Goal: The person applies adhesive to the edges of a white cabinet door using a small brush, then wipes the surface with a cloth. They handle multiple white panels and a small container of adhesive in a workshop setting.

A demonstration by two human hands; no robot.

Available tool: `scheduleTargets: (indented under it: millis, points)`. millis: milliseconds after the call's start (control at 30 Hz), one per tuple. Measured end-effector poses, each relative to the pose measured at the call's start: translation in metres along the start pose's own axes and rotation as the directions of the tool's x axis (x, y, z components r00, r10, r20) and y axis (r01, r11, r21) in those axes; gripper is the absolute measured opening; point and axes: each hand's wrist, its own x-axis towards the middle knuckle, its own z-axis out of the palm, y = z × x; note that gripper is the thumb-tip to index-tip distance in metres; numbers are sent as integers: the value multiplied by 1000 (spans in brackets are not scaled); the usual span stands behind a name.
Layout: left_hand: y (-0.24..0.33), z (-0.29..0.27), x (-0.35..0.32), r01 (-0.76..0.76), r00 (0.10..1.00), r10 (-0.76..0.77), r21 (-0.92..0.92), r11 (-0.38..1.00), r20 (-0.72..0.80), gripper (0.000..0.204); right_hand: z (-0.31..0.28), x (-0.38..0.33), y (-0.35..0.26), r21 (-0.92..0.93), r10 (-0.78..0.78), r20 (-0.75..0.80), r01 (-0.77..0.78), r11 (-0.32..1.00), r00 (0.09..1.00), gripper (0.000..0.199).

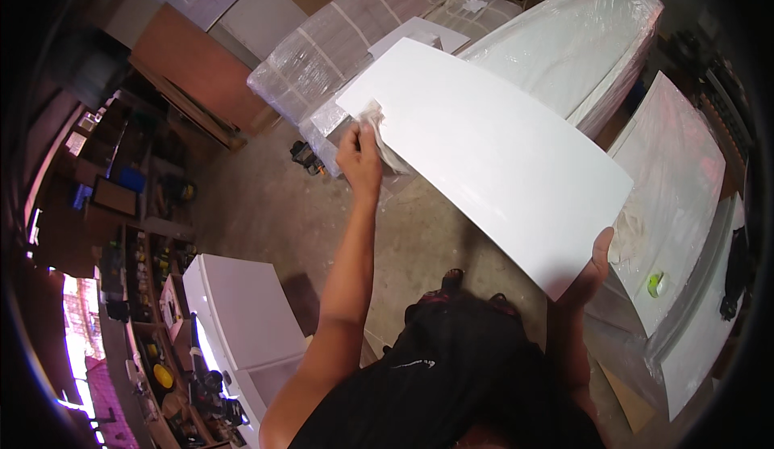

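A large white panel (492,151) is held up at a slant before me. My right hand (587,276) grips its near right corner, with the thumb on the edge and the other fingers hidden beneath. At the panel's far left corner, my left hand (360,159) is closed on a crumpled whitish cloth (376,126). The cloth lies over the panel's left edge and hangs down beside it.
Behind the panel stand plastic-wrapped furniture (322,54) and a wrapped white slab (580,38). To the right, a plastic-covered board (677,151) carries a green tape roll (657,284). A white cabinet (242,304) and tool shelves (153,344) are at left; brown boards (193,70) lean farther back.
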Motion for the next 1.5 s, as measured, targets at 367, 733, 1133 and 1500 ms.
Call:
scheduleTargets:
  millis: [367, 733, 1133, 1500]
  points:
    - [35, 1, -61, -233, 966, 231, 9, 972, 115, 19, 8, 1, -2, 47, -43, -34, 44, 998, 999, 57]
    - [82, 18, -94, -307, 942, 307, -18, 952, 135, 10, 16, -1, -2, -54, -130, 19, 131, 990, 991, 54]
    - [53, 13, -83, -233, 967, 237, -52, 971, 93, 19, 15, 2, -4, 54, -72, 59, 69, 996, 996, 55]
    - [24, 1, -25, -162, 981, 147, 118, 980, 125, 20, 3, 0, -5, 91, -38, 96, 30, 995, 995, 58]
